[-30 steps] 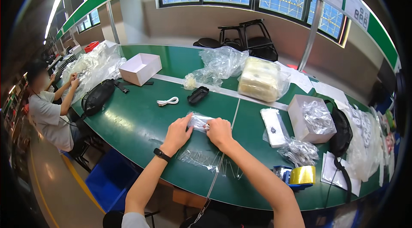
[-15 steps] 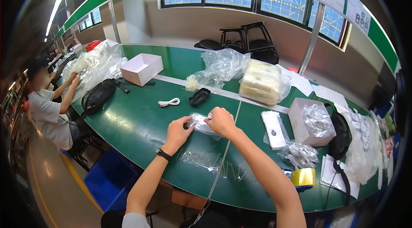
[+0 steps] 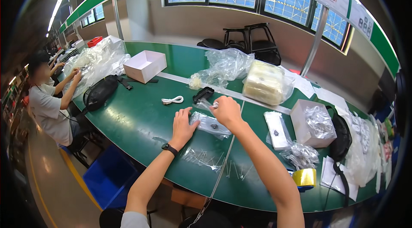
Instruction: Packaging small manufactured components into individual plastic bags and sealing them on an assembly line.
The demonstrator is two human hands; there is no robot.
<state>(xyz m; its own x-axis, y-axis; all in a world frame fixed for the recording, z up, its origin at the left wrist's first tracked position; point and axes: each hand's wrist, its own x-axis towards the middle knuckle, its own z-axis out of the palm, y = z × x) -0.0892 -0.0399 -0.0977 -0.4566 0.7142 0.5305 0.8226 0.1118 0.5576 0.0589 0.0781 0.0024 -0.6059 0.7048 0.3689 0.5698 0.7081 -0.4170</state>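
Note:
My left hand [image 3: 184,126] lies with its fingers stretched out at the left end of a clear plastic bag [image 3: 221,132] that has a small dark mark on it. My right hand [image 3: 227,110] is closed just above the far side of that bag. A bit of clear plastic and a small white thing [image 3: 215,104] show at its fingertips; whether the white thing is a cable end I cannot tell. Beyond the hands sits a black open-topped case [image 3: 203,94]. A bundled white cable [image 3: 172,100] lies to its left. Nearer me are several thin clear ties or strips [image 3: 201,159].
On the right are a white box [image 3: 298,115] filled with clear bags, bagged cables [image 3: 300,153] and a yellow tape roll [image 3: 304,177]. A white box [image 3: 146,65], a black pouch [image 3: 101,93] and a large wrapped stack [image 3: 264,80] stand farther back. Another person works at far left.
My right hand has moved up and slightly right with the plastic and white thing. My left hand has spread flatter, and the bag between them shows more, laid out on the table.

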